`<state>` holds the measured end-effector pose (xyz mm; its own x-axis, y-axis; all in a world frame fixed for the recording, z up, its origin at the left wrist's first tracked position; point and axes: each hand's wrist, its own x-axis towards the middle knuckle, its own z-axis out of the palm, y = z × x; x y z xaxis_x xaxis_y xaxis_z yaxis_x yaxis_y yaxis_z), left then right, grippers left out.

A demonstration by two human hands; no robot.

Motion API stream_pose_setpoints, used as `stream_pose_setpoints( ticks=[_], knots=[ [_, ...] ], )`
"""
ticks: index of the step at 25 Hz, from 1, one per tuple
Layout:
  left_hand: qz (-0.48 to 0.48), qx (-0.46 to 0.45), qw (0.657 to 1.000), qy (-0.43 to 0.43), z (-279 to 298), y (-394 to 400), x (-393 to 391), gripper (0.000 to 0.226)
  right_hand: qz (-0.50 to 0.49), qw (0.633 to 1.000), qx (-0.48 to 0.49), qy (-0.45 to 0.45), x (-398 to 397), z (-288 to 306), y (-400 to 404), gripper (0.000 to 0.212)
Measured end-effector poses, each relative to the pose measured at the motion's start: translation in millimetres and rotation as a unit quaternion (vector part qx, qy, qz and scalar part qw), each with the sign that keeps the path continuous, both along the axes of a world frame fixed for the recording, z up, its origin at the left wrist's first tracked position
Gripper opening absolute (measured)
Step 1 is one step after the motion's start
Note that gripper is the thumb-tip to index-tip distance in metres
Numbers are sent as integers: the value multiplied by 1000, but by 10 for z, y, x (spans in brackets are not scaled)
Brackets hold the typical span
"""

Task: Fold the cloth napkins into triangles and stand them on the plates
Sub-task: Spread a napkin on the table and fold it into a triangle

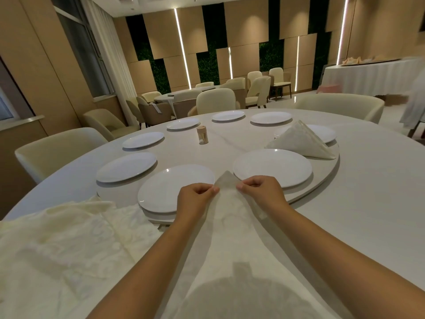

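Napkin in hand [227, 203]: pale patterned cloth, spread flat on the near table edge, narrowing to a point [227, 179] between two plates. Pinched at that point from both sides.

Left hand [195, 196]: fingers curled, thumb and forefinger nipping the left edge of the cloth just below the tip.

Right hand [259, 189]: same pose, nipping the right edge. Both hands close together, not touching.

Near-left plate [165, 192]: bare, partly under the left wrist. Near-right plate [273, 168]: bare, just beyond the cloth tip. Both on the turntable [326, 171], with further bare plates round its rim.

Finished napkin [299, 141]: folded triangle, propped on the far-right plate [326, 132].

Spare napkins [64, 240]: loose heap on the table at left.

Toothpick holder [202, 134]: upright near the middle of the turntable.

Risks, as judged:
- Uneven pull from the two pinches; crooked crease, lopsided triangle, likely to topple when stood.
- Soft cloth, weakly pressed fold; likely to sag or fall open on the plate.
- Left wrist over the near-left plate; a nudge likely to shift it or turn the turntable.
- Cloth tip dragged over a plate rim; fold spoiled.
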<state>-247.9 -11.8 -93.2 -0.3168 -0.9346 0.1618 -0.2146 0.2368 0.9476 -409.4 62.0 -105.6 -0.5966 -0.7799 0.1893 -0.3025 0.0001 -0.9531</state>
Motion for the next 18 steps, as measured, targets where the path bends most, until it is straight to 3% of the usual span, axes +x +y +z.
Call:
stream_pose_setpoints(
  ticks=[3,5,7,10,13,16,18],
  knots=[
    [34,-96,987,-121,-61,68,-2,31,-1,999,33,15,22,-37,10,16],
    [39,-226,952,-204,-74,262,73,37,-13,992,74,101,78,-61,106,29],
    [-24,-305,910,-280,-50,545,239,33,-21,972,102,212,209,-56,316,27],
    [-134,-253,870,-401,-136,1032,629,38,55,944,145,290,573,-75,765,23],
    [-165,-223,816,-507,-293,1384,973,51,126,914,171,345,989,-155,1174,33],
    [-181,-204,800,-535,-471,1534,1178,54,165,873,214,407,1264,-283,1397,44],
    [-171,-226,807,-519,-595,1557,1275,54,182,851,250,425,1338,-397,1479,56]
  ],
)
